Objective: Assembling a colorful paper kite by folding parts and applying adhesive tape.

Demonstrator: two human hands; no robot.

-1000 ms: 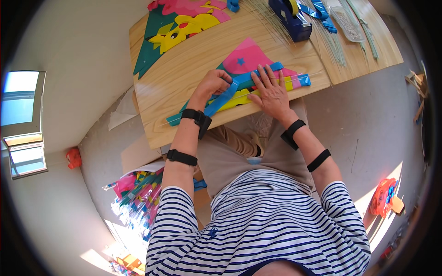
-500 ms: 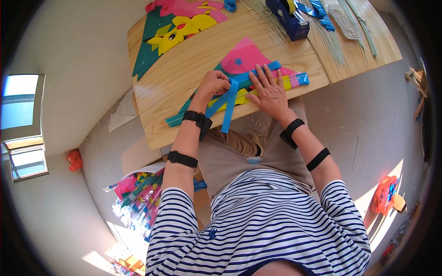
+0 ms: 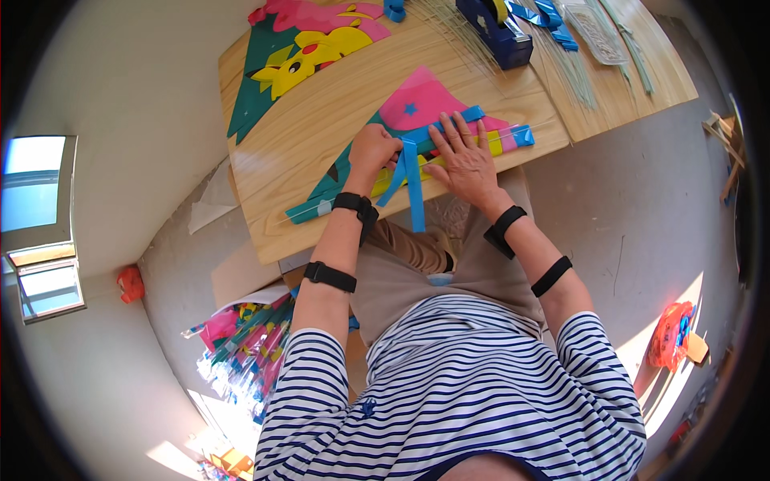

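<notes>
A folded kite (image 3: 417, 92) of pink, green and yellow sheet lies at the near edge of the table, with thin pale rods along its front side. A flat blue ribbon (image 3: 415, 191) runs across it, and loose lengths hang past the table edge. My left hand (image 3: 374, 151) is closed, pinching the ribbon near the kite's middle; part of the grip is hidden behind the fingers. My right hand (image 3: 467, 164) lies flat with fingers spread, pressing ribbon and kite down. At the kite's right end shows a shiny blue patch (image 3: 523, 135).
Another kite (image 3: 297, 68), green, pink and yellow, rests at the far left. Farther right stand a dark blue tape dispenser (image 3: 497, 36), thin rods (image 3: 569, 80) and a clear plastic box (image 3: 597, 36). Below the table on the left is a heap of colourful packed sheets (image 3: 245, 345).
My left hand has shifted slightly, still pinching the ribbon. The ribbon's hanging ends have swung to the right. My right hand stays pressed on the kite.
</notes>
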